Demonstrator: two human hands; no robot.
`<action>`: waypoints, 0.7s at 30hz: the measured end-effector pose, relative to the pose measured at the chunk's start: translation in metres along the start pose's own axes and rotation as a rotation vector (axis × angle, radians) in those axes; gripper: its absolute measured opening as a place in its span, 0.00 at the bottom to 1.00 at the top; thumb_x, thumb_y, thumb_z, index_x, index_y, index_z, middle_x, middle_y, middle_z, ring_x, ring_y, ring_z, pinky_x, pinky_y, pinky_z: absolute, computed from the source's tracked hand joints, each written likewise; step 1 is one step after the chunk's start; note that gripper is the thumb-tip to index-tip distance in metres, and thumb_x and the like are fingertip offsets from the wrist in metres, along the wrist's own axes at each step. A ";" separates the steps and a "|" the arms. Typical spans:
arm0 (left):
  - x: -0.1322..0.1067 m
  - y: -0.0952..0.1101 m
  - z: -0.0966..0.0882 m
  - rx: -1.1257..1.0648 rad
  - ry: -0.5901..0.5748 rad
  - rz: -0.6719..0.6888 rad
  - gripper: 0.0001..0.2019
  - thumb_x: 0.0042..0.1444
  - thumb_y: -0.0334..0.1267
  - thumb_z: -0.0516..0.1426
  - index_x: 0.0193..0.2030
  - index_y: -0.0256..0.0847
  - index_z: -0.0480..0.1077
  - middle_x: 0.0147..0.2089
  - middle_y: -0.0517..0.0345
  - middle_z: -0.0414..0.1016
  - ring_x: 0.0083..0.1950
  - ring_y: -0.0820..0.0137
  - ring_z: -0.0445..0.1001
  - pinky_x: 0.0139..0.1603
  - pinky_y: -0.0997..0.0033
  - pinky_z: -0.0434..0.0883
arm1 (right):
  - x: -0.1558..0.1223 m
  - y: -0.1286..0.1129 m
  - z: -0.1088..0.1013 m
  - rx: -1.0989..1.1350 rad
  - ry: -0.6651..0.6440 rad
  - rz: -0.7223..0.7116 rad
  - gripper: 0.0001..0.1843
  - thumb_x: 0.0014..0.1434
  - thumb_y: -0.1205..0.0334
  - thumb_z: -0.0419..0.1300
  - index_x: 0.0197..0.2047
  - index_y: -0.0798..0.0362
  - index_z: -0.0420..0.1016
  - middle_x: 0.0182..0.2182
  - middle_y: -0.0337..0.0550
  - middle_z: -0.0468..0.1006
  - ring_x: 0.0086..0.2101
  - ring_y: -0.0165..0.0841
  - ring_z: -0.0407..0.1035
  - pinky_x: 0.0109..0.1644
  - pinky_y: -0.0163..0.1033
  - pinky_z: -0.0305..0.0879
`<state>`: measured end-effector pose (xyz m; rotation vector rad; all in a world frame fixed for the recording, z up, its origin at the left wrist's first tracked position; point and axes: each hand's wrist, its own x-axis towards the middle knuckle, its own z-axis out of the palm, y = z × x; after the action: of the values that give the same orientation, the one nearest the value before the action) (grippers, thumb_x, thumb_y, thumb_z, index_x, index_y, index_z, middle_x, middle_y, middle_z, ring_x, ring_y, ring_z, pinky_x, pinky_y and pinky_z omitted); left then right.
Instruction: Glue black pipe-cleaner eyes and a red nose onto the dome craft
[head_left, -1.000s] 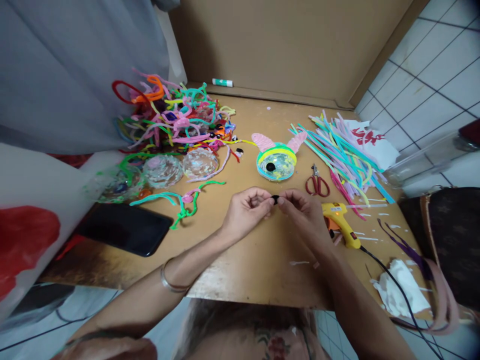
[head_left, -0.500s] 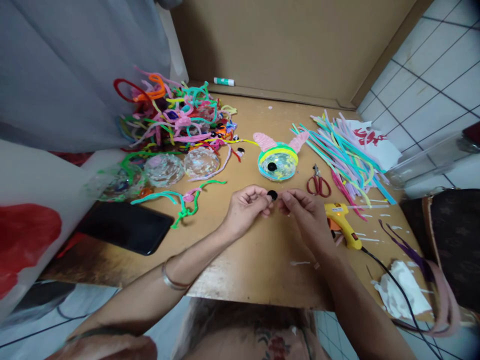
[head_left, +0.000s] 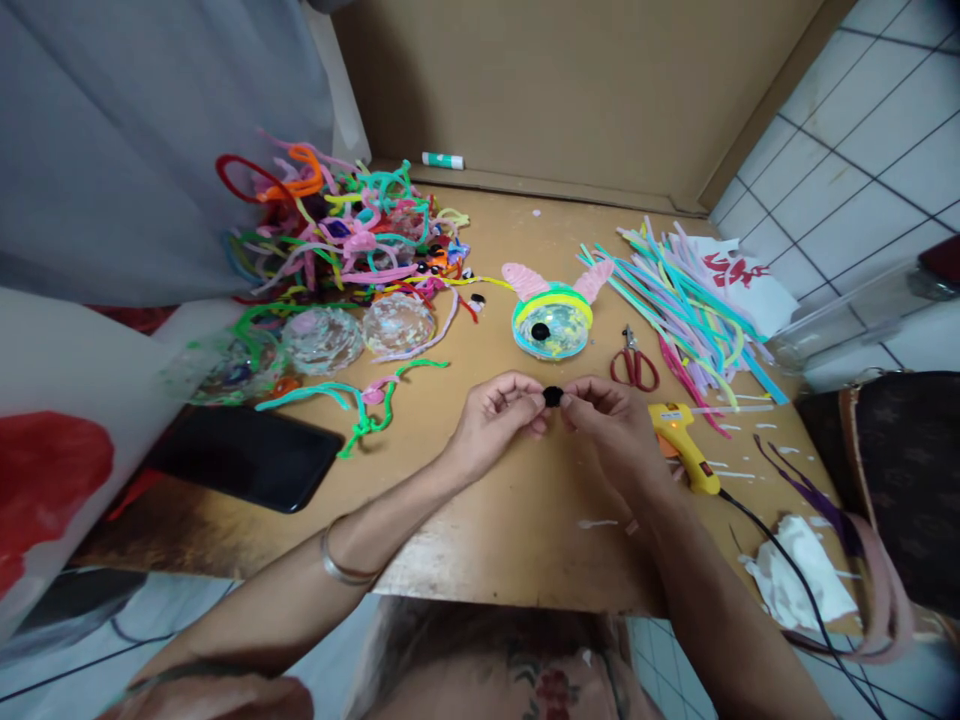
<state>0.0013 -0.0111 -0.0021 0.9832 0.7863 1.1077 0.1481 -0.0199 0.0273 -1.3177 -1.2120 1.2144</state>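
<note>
My left hand (head_left: pixel 491 420) and my right hand (head_left: pixel 611 425) meet over the middle of the wooden table (head_left: pixel 480 530), fingers pinched together on a small round black piece (head_left: pixel 552 396). Just beyond them stands a clear dome craft (head_left: pixel 551 328) ringed in yellow and green, with two pink ears and one black eye. A yellow glue gun (head_left: pixel 686 450) lies right beside my right hand, and red scissors (head_left: pixel 634 366) lie a little farther back.
A tangle of coloured pipe cleaners (head_left: pixel 352 235) and clear domes (head_left: pixel 360 332) fill the back left. Straight pipe cleaners (head_left: pixel 686 300) lie at the back right. A black phone (head_left: pixel 244 458) sits front left, crumpled tissue (head_left: pixel 795 575) front right, a glue stick (head_left: pixel 442 160) by the cardboard wall.
The black piece turned between my fingertips; half a second ago mainly the left hand held it, now both hands pinch it again. The hands stayed in place.
</note>
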 end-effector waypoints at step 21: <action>-0.004 0.011 0.005 0.121 0.000 0.024 0.13 0.48 0.42 0.63 0.35 0.34 0.72 0.23 0.60 0.74 0.23 0.76 0.72 0.28 0.76 0.70 | -0.001 0.000 0.002 -0.147 0.057 0.025 0.07 0.41 0.60 0.60 0.20 0.56 0.68 0.17 0.33 0.64 0.19 0.23 0.54 0.23 0.30 0.50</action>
<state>0.0007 -0.0150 0.0107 1.0959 0.8513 1.0908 0.1463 -0.0210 0.0273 -1.4690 -1.2670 1.1150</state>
